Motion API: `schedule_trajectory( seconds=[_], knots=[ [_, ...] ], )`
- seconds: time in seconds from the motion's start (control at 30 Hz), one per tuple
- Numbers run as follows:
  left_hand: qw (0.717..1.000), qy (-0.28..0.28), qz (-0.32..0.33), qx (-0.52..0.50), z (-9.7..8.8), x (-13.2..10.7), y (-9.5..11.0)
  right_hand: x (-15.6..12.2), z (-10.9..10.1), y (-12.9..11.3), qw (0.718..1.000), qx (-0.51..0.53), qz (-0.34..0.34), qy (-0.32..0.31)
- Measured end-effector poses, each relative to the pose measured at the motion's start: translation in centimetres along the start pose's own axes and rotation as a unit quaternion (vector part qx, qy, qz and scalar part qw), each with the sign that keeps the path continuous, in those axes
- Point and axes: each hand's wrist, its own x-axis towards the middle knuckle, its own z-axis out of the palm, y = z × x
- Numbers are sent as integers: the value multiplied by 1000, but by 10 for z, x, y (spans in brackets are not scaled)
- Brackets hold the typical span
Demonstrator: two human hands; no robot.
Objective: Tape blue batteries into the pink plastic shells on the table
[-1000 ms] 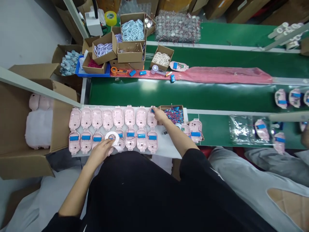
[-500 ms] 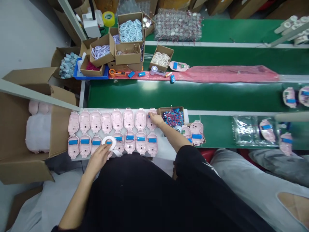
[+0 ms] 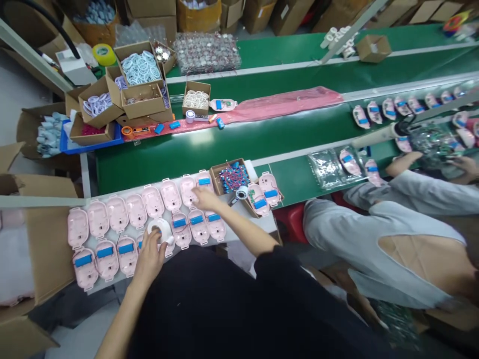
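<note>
In my left hand (image 3: 150,257) is a roll of white tape (image 3: 167,230), gripped over the lower row of pink plastic shells. My right hand (image 3: 206,199) reaches to the upper row, its fingers drawn together at the right edge of a pink shell (image 3: 186,189). Whatever those fingertips may hold is hidden. Just behind that hand, the end shell of the row carries a blue battery (image 3: 204,181). Other upper-row shells (image 3: 151,200) show no battery, while lower-row shells (image 3: 107,259) have blue batteries lying across them.
A carton of wired blue batteries (image 3: 234,177) stands right of the rows, beside a small white-and-grey device (image 3: 241,192) and two more shells. Boxes of coloured rings (image 3: 140,68) are stacked at back left. A co-worker (image 3: 407,239) sits at right.
The view has swung to the right. My right hand has moved one shell left along the upper row, and the end shell's blue battery is now uncovered. The tape stays in my left hand.
</note>
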Motion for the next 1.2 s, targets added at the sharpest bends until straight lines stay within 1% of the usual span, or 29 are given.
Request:
schedule_trajectory(
  seconds=[0.03,0.07,0.1,0.13,0.17,0.2,0.23,0.27,0.3,0.33,0.37,0.43,0.47,0.5,0.53,0.57,0.6,0.67,0.73,0.83,0.9,1.0,1.1,1.17,1.2],
  knots=[
    [1000,-3,10,-2,0,5,2,-25,12,-8,999,43,-3,-32],
    [1000,-9,18,-5,1,9,4,-50,25,-15,992,99,-1,-78],
    [1000,-14,24,-6,1,14,5,-75,38,-20,975,171,15,-138],
    [999,-18,27,-4,2,17,5,-98,52,-24,955,232,36,-181],
    [1000,-15,26,4,2,20,4,-116,63,-25,938,280,57,-197],
    [1000,-5,20,15,2,22,2,-130,71,-25,930,307,74,-185],
    [1000,9,12,26,1,24,0,-137,75,-22,937,305,82,-148],
    [999,24,4,37,0,24,-3,-137,73,-18,951,278,82,-104],
    [998,37,-4,47,-2,23,-5,-131,65,-11,966,237,76,-68],
    [997,49,-10,54,-4,22,-7,-118,52,-4,978,190,69,-47],
    [997,56,-15,59,-6,20,-8,-101,33,5,987,147,63,-36],
    [996,55,-15,62,-8,15,-6,-58,-14,24,996,65,65,-10],
    [997,50,-14,62,-8,12,-4,-36,-39,34,997,20,77,20],
    [997,45,-12,62,-8,9,-1,-16,-61,44,992,-71,89,51],
    [997,42,-12,61,-7,6,1,2,-81,53,981,-155,96,71],
    [997,41,-13,62,-6,2,4,16,-95,61,963,-236,98,81],
    [997,42,-17,62,-4,-1,6,26,-105,68,945,-303,95,81],
    [997,47,-32,60,-1,-8,8,39,-111,80,921,-374,88,65],
    [996,48,-49,56,0,-14,8,45,-107,89,909,-402,92,58],
    [996,42,-65,51,-2,-21,6,51,-98,99,907,-403,98,72],
    [995,39,-72,50,-3,-23,4,55,-100,105,914,-380,99,99],
    [995,40,-77,50,-4,-27,2,59,-115,114,922,-337,113,150],
    [995,44,-78,48,0,-31,-1,54,-132,120,914,-339,122,184],
    [995,43,-82,45,3,-33,-4,47,-139,121,904,-365,105,196],
    [995,42,-82,44,5,-34,-5,44,-141,121,900,-382,84,193]
  ],
)
